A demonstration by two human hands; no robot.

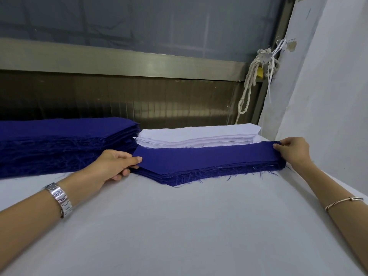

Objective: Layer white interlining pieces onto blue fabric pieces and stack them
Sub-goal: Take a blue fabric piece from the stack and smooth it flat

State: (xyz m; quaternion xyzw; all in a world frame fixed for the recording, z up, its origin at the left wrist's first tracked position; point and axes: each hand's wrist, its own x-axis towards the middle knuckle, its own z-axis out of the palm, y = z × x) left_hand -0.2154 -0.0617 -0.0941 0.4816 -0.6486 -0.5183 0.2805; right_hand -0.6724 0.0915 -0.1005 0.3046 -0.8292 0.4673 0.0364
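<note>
From the head camera, the left hand [117, 164] pinches the pointed left end of the top blue fabric piece [209, 156], thumb above and fingers curled beneath. The right hand [292, 150] pinches its far right corner. The piece lies flat on a low blue stack [199, 175] with frayed, thready edges, on the white cloth-covered table [179, 226]. Just behind it sits the smooth white interlining stack [199, 136]. A taller, frayed blue pile [59, 144] lies to the left. A metal-link watch [59, 198] and a thin bangle [344, 202] circle the wrists.
</note>
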